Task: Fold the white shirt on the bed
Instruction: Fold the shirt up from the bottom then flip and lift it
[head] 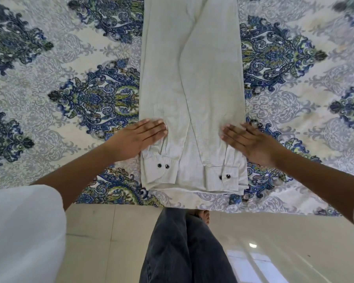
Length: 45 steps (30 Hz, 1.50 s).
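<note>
The white shirt (pixel 192 78) lies flat on the bed as a long narrow strip running away from me. Both sleeves are folded in lengthwise, and their cuffs with dark buttons lie near the hem at the bed's front edge. My left hand (pixel 139 137) rests flat on the shirt's left edge, fingers straight. On the right edge, my right hand (pixel 251 141) lies flat with straight fingers. The shirt's far end runs out of the top of the frame.
The bed (pixel 70 99) is covered with a white sheet printed with blue and green paisley medallions. Its front edge meets a pale tiled floor (pixel 284 242), where my legs in dark jeans (pixel 184 248) stand close to the bed.
</note>
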{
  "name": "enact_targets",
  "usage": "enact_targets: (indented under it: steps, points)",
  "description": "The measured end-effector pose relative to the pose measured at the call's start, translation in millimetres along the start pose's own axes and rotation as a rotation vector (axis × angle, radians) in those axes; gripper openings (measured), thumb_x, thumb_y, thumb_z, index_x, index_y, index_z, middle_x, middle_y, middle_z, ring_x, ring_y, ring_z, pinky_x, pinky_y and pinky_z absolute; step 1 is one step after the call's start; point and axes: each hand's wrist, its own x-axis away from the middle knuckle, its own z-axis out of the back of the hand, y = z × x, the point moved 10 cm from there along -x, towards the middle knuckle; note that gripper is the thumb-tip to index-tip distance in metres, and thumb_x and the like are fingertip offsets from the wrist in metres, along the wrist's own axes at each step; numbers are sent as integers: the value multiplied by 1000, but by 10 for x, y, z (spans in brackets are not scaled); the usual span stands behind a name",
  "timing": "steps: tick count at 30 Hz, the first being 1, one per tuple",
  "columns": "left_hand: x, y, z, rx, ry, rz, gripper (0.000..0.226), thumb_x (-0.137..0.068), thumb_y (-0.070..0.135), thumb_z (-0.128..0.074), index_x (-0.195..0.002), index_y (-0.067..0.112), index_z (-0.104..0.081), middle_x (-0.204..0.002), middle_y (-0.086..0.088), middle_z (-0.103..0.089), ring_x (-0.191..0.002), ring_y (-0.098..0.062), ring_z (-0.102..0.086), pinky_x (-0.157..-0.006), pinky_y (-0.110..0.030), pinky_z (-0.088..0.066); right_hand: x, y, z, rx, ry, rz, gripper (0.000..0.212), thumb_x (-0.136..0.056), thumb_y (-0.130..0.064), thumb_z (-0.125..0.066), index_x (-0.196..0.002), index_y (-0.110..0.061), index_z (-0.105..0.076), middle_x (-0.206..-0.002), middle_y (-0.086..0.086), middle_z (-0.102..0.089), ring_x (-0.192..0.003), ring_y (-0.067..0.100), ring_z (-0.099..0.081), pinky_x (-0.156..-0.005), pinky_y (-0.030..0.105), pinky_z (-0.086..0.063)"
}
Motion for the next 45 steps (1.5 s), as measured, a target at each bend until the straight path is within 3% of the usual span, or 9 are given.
enact_targets:
  steps: [3, 7, 16, 26, 34, 38, 40, 42, 45]
  points:
    - [-80, -54, 58, -29, 43, 16, 53, -96, 10, -9, -150, 11, -6, -158, -7, 8, -146, -22, -2, -118, -39, -7, 57, -31, -40, 31, 75, 34, 70, -82, -3, -23, -148, -6, -1, -157, 14, 7, -146, 27, 1, -117, 42, 3]
    - [-17, -116, 234, -21, 166, 63, 42, -96, 9, -18, -129, 7, -43, -130, -15, -43, -119, -34, -44, -102, -46, -30, 140, -31, -35, 1, 97, 53, 61, -88, -6, -17, -148, -4, -4, -157, 16, -1, -145, 28, -2, -116, 43, -5]
    - [-123, -25, 47, 90, 13, 41, 75, -80, 1, -25, -149, 8, 4, -158, -7, 12, -146, -22, -1, -119, -34, -4, -33, 166, 105, 14, 194, 0, 55, -89, -1, -27, -144, -4, -25, -151, 15, -29, -141, 28, -20, -113, 44, -16]
    - [-65, 106, 40, 14, -35, -13, 58, -94, 4, -28, -150, 11, -13, -157, -5, -12, -145, -20, -8, -118, -37, -8, 65, 99, -15, -38, 142, 17, 68, -84, -2, -23, -149, -8, -3, -158, 9, 9, -146, 22, 4, -116, 46, -7]
    - [-273, -81, -42, 290, -146, -19, 74, -80, 13, -51, -147, 21, -22, -154, 3, -21, -145, -4, -1, -119, -32, -7, -163, 187, 71, -141, 12, 12, 78, -61, -10, -68, -136, -21, -48, -146, 3, -41, -135, 28, -39, -103, 59, -22]
    - [-455, -759, -60, 1370, -327, 772, 25, -92, 16, -52, -109, 20, -69, -115, -5, -67, -112, -24, -57, -104, -42, -40, -433, 837, 67, -918, -165, -396, 46, -79, 5, -54, -119, -16, -63, -127, 5, -60, -113, 21, -59, -101, 26, -38]
    - [-478, -1006, -193, 1894, -243, 1152, 34, -95, 18, -43, -83, 15, -75, -75, 0, -74, -77, -20, -65, -74, -31, -55, -483, 1142, -251, -1637, -284, -862, 30, -88, 0, -48, -110, -11, -64, -124, 17, -59, -89, 21, -59, -96, 35, -47]
    - [-465, -1196, -331, 1952, -270, 1294, 24, -95, 20, -46, -100, 8, -66, -75, -1, -73, -70, -17, -69, -61, -26, -55, -466, 1366, -465, -1909, -250, -1191, 18, -92, -9, -45, -94, -8, -63, -101, 21, -70, -67, 20, -62, -90, 50, -47]
    - [-379, -1258, -536, 2018, -311, 1435, 37, -87, 32, -61, -119, 15, -59, -106, -7, -68, -98, -26, -65, -81, -41, -55, -534, 1350, -468, -2084, -308, -1245, 18, -95, -12, -41, -94, -11, -59, -63, 1, -72, -58, 11, -69, -73, 40, -54]
